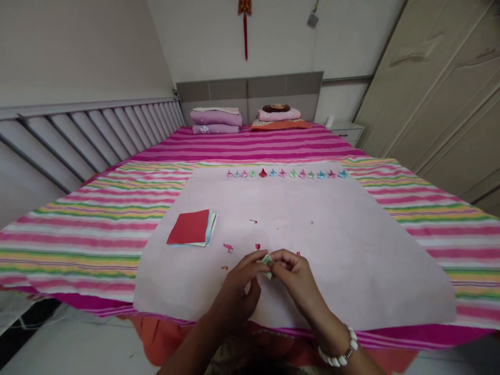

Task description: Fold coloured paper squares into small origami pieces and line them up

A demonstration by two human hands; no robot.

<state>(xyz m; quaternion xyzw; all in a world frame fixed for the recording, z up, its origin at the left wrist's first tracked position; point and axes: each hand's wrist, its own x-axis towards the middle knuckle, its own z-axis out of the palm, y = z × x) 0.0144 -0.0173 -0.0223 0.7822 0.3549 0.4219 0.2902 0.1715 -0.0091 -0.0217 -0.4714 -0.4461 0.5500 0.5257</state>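
A small piece of folded pale green paper [267, 259] is pinched between both hands above the pale sheet. My left hand [244, 278] is closed, thumb and index finger on the paper's left side. From the other side, my right hand [292, 271] grips it with thumb and fingertips; a white beaded bracelet [344, 354] circles that wrist. Fingers cover part of the paper, so its full shape is hidden. Just beyond the hands lie a red paper scrap [258, 246] and a pink paper scrap [228, 248].
A stack of coloured paper squares [189, 227], red on top, lies to the left on the pale sheet [351, 271]. Several small folded paper pieces, among them a red one [263, 173], line its far edge. Striped bedding [94, 229] surrounds it; a railing [97, 130] runs along the left.
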